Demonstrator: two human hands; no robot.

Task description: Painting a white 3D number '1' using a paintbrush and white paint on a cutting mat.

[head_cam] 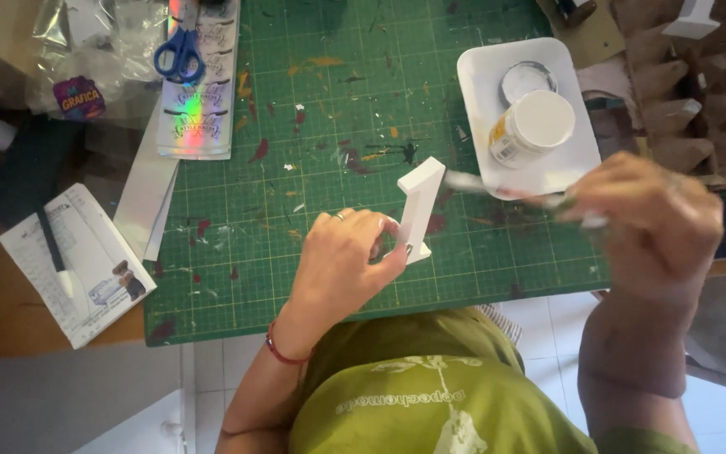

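**Brushwork on a hand-held white piece: where it could slip**

Hands meet over a green cutting mat [338, 126] already flecked with dried paint. The left hand [342, 261] pinches a white numeral-shaped piece [420, 202] by its lower end, fingers curled narrowly around it, so that the piece stands tilted with its foot on or just above the mat. The right hand [649, 223] is closed on a thin paintbrush [497, 187], whose tip lies just beside the upper part of the piece; the hand is blurred, so whether the bristles are touching cannot be told. Well behind the brush, a white tray [476, 109] carries a paint jar [535, 126] with its loose lid [527, 80] next to it.

Risks, as judged from this arrangement:
- The grip is low and small; sideways pressure from the brush could twist the piece out of the fingers.
- Fingertips sit on the faces being coated, so wet paint could be smudged or printed.
- The right forearm passes close to the open jar and could knock it.

Blue scissors [180, 52] lie on a shiny sticker sheet [197, 92] at the far left, and a printed paper [77, 261] with a pen [54, 252] rests nearer.
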